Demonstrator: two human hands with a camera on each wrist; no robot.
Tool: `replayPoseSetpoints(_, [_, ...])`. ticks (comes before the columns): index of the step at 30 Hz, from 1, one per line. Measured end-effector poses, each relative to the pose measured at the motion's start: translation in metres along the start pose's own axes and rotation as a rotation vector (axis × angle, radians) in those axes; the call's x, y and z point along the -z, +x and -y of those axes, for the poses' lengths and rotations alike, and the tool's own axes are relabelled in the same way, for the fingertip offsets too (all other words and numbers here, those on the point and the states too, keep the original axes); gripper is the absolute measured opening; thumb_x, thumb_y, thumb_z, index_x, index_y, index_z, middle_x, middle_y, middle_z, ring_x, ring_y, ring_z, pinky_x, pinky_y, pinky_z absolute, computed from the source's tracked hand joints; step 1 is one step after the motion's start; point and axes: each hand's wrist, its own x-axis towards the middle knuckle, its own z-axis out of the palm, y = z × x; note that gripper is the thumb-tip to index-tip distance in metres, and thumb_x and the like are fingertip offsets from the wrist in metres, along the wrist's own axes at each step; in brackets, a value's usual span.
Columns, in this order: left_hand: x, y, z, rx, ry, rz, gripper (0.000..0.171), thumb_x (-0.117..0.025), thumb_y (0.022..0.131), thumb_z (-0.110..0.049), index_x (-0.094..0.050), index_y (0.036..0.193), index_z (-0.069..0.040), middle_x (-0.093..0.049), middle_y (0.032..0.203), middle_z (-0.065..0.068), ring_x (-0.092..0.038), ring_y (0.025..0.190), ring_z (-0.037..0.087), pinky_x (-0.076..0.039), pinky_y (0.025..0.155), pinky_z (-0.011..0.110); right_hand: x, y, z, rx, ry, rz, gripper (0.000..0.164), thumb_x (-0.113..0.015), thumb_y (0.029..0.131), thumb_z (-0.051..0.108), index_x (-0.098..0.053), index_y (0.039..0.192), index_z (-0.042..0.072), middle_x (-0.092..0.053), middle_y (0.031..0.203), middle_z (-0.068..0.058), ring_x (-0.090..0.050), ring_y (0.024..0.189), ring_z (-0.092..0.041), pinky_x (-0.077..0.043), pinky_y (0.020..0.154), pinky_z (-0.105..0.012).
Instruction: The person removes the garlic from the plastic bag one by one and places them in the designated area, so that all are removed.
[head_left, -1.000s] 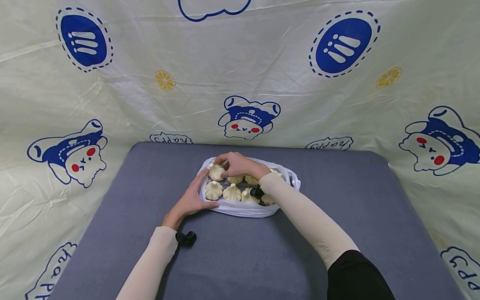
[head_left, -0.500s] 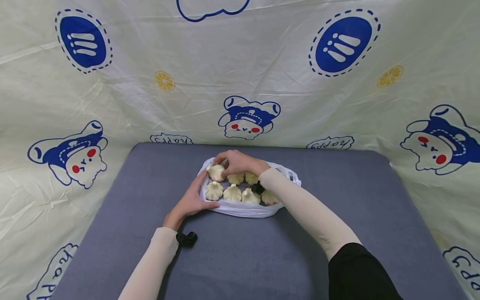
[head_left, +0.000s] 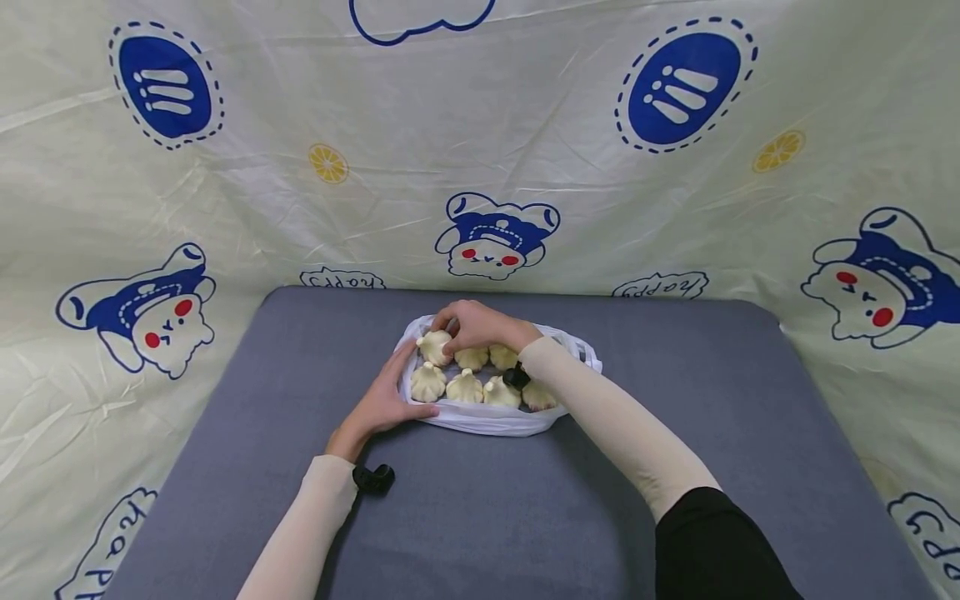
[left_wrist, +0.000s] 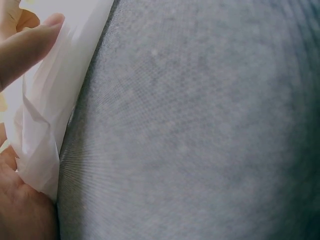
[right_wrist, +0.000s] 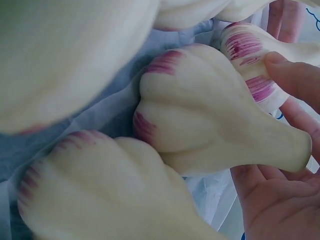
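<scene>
A probable garlic bulb (right_wrist: 65,60), blurred and only partly within the right wrist view.

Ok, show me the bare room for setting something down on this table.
Bare gray table lies between the sleeves, in front of the white bag; also right of the right sleeve and left of the left hand. Behind the bag runs a narrower strip. The bag is crowded with garlic bulbs, the right hand gripping one.

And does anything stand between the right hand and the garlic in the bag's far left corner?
Nothing visible: the right hand holds that garlic. The left hand is at the left edge of the bag, not between them.
</scene>
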Motion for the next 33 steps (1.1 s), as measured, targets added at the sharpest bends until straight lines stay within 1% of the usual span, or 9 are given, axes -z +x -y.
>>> replayPoseSetpoints(6, [0.000,0.001,0.000,0.000,0.002,0.002,0.120,-0.092,0.075,-0.035,-0.015,0.167,-0.021,-0.013,0.174,0.006,-0.010,0.160,0.033,-0.016,0.125,0.062,0.001,-0.002,0.000,0.007,0.021,-0.020,0.042,-0.081,0.089,0.017,-0.070,0.128,0.010,-0.063,0.139,-0.010,-0.068,0.120,-0.026,-0.055,0.101,-0.036])
replayPoseSetpoints(13, [-0.001,0.001,0.000,-0.014,0.000,0.002,0.119,-0.092,0.075,-0.035,-0.017,0.166,-0.019,-0.013,0.174,0.006,-0.009,0.161,0.032,-0.015,0.126,0.062,0.004,-0.006,-0.002,0.023,0.069,-0.074,0.039,-0.081,0.088,0.017,-0.071,0.126,0.011,-0.067,0.134,-0.007,-0.069,0.117,-0.025,-0.056,0.098,-0.035])
replayPoseSetpoints(18, [-0.002,0.001,0.000,-0.030,-0.008,0.000,0.117,-0.092,0.075,-0.035,-0.019,0.166,-0.020,-0.013,0.174,0.006,-0.008,0.161,0.031,-0.016,0.125,0.062,0.008,-0.013,-0.007,0.053,0.114,-0.110,0.038,-0.081,0.089,0.017,-0.071,0.125,0.011,-0.069,0.130,-0.006,-0.069,0.116,-0.024,-0.056,0.100,-0.034])
replayPoseSetpoints(24, [-0.002,-0.002,0.000,-0.046,-0.003,-0.005,0.116,-0.091,0.075,-0.035,-0.021,0.165,-0.015,-0.014,0.173,0.011,-0.009,0.160,0.035,-0.016,0.125,0.064,0.012,-0.026,-0.012,0.066,0.194,-0.153,0.037,-0.080,0.090,0.019,-0.071,0.125,0.013,-0.070,0.128,-0.004,-0.068,0.116,-0.023,-0.055,0.102,-0.034])
replayPoseSetpoints(28, [-0.002,-0.004,-0.001,-0.049,0.013,0.000,0.116,-0.092,0.075,-0.034,-0.023,0.165,-0.012,-0.012,0.174,0.011,-0.008,0.160,0.035,-0.015,0.125,0.064,0.015,-0.038,-0.012,0.083,0.244,-0.190,0.038,-0.080,0.090,0.020,-0.071,0.126,0.013,-0.070,0.128,-0.005,-0.069,0.117,-0.024,-0.055,0.103,-0.036])
replayPoseSetpoints(33, [-0.003,-0.005,-0.003,-0.064,0.036,0.008,0.116,-0.092,0.074,-0.034,-0.024,0.164,-0.011,-0.011,0.174,0.011,-0.009,0.160,0.038,-0.016,0.124,0.066,0.019,-0.055,-0.017,0.094,0.277,-0.236,0.038,-0.079,0.091,0.021,-0.070,0.127,0.012,-0.070,0.130,-0.006,-0.070,0.116,-0.025,-0.056,0.102,-0.038])
